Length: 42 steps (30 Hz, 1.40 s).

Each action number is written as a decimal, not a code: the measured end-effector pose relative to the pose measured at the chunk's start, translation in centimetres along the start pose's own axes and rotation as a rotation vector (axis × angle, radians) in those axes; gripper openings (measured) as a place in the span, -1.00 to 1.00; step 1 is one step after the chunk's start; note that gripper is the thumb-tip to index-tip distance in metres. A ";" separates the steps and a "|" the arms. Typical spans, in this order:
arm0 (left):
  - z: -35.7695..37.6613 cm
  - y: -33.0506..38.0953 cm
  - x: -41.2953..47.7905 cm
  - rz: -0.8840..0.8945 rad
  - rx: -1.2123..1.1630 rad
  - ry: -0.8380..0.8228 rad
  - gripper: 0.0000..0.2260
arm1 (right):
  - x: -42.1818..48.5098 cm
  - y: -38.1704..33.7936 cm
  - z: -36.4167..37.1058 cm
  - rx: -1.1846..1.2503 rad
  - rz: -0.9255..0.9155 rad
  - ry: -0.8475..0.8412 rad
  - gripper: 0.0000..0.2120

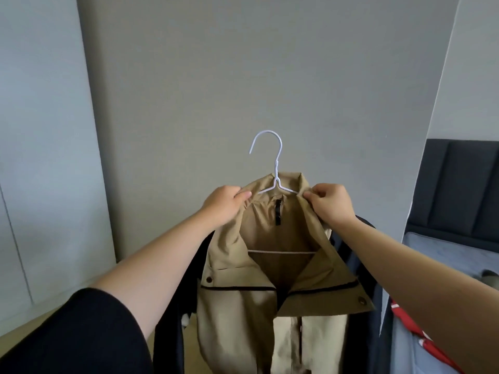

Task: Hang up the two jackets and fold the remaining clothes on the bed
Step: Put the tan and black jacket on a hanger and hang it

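A beige jacket (243,314) with dark trim and snap buttons hangs in front of me on a white wire hanger (275,168). The hanger's hook stands free above the collar, in front of the wall. My left hand (224,203) grips the left side of the collar over the hanger's shoulder. My right hand (332,203) pinches the right side of the collar at the hanger's other shoulder. A dark garment (359,327) hangs behind the beige jacket, showing at both its sides.
A grey wall (243,76) fills the view ahead. The bed (453,255) with a dark padded headboard (459,184) lies at the right. A red-and-white cloth (421,336) lies at the lower right. Wooden floor shows at the lower left.
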State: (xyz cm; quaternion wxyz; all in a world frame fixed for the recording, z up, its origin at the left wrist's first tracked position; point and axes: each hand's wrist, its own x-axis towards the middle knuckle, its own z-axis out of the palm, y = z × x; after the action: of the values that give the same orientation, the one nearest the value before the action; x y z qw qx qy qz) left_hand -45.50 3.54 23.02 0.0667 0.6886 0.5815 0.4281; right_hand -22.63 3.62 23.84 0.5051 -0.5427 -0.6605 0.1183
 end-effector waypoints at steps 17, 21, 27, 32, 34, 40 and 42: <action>2.5 1.6 -1.8 -0.096 -0.358 -0.070 -0.68 | 0.0 0.6 -2.5 -0.135 0.430 -0.452 -0.77; 2.8 1.1 -1.8 -0.147 -0.367 -0.061 -0.61 | -1.0 0.7 -1.6 -0.377 0.053 -0.384 -0.85; 2.6 1.1 -1.3 -0.193 -0.298 0.033 -0.54 | -1.0 -0.6 -3.0 -0.162 0.298 -0.336 -0.35; 2.1 1.9 -1.0 -0.176 -0.307 -0.041 -0.62 | -2.6 1.1 -1.4 -0.039 0.193 -0.278 -0.56; 1.0 2.7 -0.7 -0.243 -0.490 -0.196 -0.77 | -2.6 1.7 -1.0 -0.040 0.175 -0.120 -0.49; -0.5 4.0 0.1 -0.527 -0.683 -0.451 -0.86 | -2.9 2.7 -1.2 -0.074 0.134 -0.014 -0.41; -0.2 4.2 -0.5 -0.611 -0.534 -0.512 -0.84 | -3.0 2.9 -1.4 -0.062 0.074 0.016 -0.42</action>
State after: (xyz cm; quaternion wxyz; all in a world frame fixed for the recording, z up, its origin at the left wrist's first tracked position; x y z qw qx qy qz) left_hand -42.51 1.68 25.37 0.5051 0.5285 0.5917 0.3398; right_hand -20.10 1.70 20.84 0.4886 -0.5830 -0.6393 0.1120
